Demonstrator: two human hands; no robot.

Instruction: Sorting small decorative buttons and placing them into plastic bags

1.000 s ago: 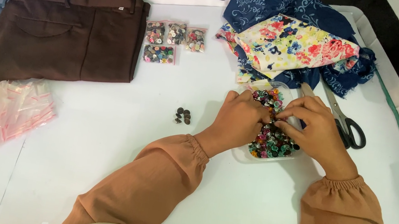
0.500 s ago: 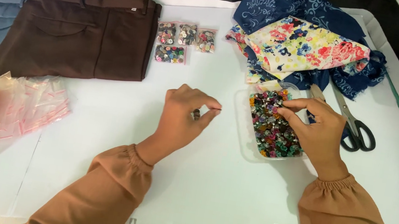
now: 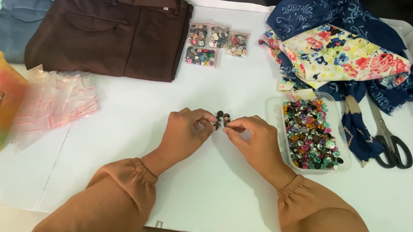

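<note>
Both hands have left the tray of mixed buttons [image 3: 311,132], the left hand [image 3: 185,132] and right hand [image 3: 254,141] now pinching at a few dark buttons [image 3: 222,117] just left of it, most buttons still unsorted.

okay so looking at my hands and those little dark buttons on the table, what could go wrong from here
1. The small dark buttons lie loose on the white table between the left hand and right hand; a nudge might scatter or roll them.
2. The right forearm sits close to the open tray of coloured buttons; a careless pull back could perhaps tip it.
3. The scissors lie open-handled nearby, where a blind reach could catch them.
</note>
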